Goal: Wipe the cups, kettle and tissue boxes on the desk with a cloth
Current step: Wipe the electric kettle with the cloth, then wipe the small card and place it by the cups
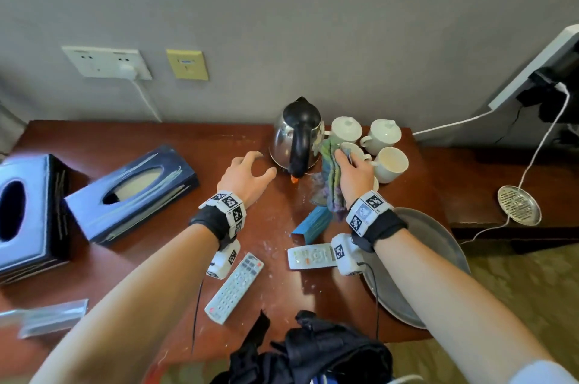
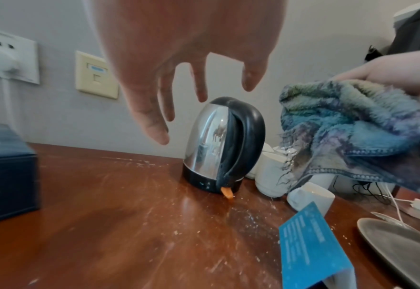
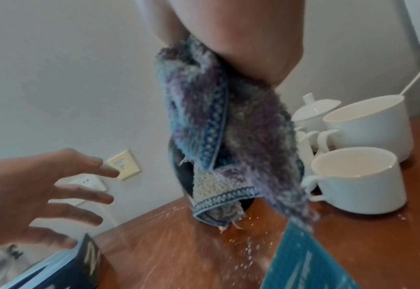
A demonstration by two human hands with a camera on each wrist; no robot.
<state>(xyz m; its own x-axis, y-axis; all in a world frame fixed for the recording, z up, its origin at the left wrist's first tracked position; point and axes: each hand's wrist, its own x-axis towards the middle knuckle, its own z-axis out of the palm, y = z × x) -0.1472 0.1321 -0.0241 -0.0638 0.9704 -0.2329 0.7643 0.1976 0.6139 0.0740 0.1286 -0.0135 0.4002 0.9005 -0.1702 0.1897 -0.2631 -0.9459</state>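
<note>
Right wrist view: right hand [image 3: 228,39] fingers grasp cloth [image 3: 228,136] hiding kettle [image 1: 297,136]; left hand [image 1: 247,175] fingers spread.

Soft even daylight | glare on kettle [image 2: 211,140] | wide-angle edge bending | wrist views motion-blurred, hands unsharp

Kettle [image 1: 293,137]: shiny silver body, black handle, lid & base, small orange tab at the bottom. Cloth [image 1: 331,178] – fluffy, mottled blue, purple & green, w/ a dark-blue edge band patterned in white. Cups [image 1: 390,164] plain white, cream inside. Tissue boxes [image 1: 131,192] dark navy w/ pale streaks. Desk [image 1: 175,258] reddish-brown, speckled w/ white flecks. Card [image 1: 313,223] bright blue – white print. Tray [image 1: 438,245] grey. Remotes [image 1: 235,286] white/light grey. Wristbands black, w/ black-and-white square markers.
</note>
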